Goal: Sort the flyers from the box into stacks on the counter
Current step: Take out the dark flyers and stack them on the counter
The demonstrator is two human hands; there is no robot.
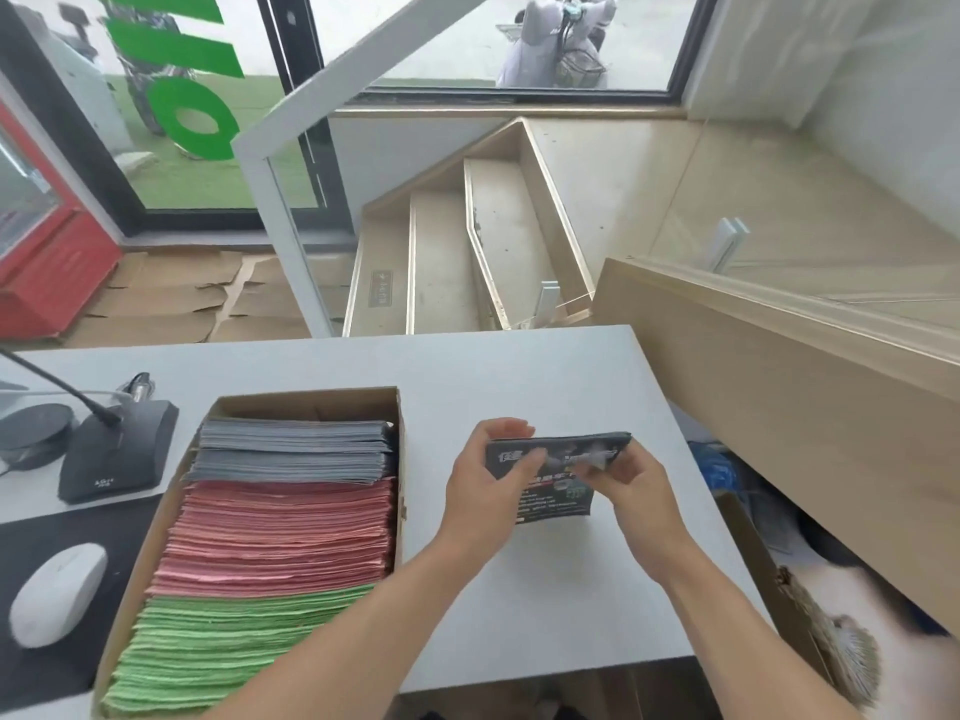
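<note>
Black mat at the near left w/ a white mouse [57, 593] on it, and a desk mic base [117, 452] just beyond, both left of the box.

Cardboard box [156, 537] sits on the grey bench [519, 366], left of centre. Inside, flyers lie in three colour bands: green flyers [234, 646] nearest, pink flyers [283, 532] in the middle, grey flyers [296, 449] at the far end. All packed flat, edges fanned a bit.

Right of the box, both hands hold a small dark batch [558, 475] of flyers up off the bench, tilted toward the camera. Left hand [485, 485] grips its left end, fingers curled over the top edge w/ thumb on the printed face. Right hand [631, 483] pinches the right end, thumb on the face; other fingers are behind, can't see them. No stacks are visible on the bench yet, so sorting looks barely begun.

Handling, as a guess: thin glossy sheets, light, floppy singly but fairly stiff as a batch. Likely slick, so sheets may slide and fan out. Best held at the short ends w/ thumb on top and fingers below, squeezing the whole thickness; square up edges before laying down. Taking more from the box, lift by a band's edge, not the middle.

Far right, below the bench edge: another carton [753, 553], partly hidden.
</note>
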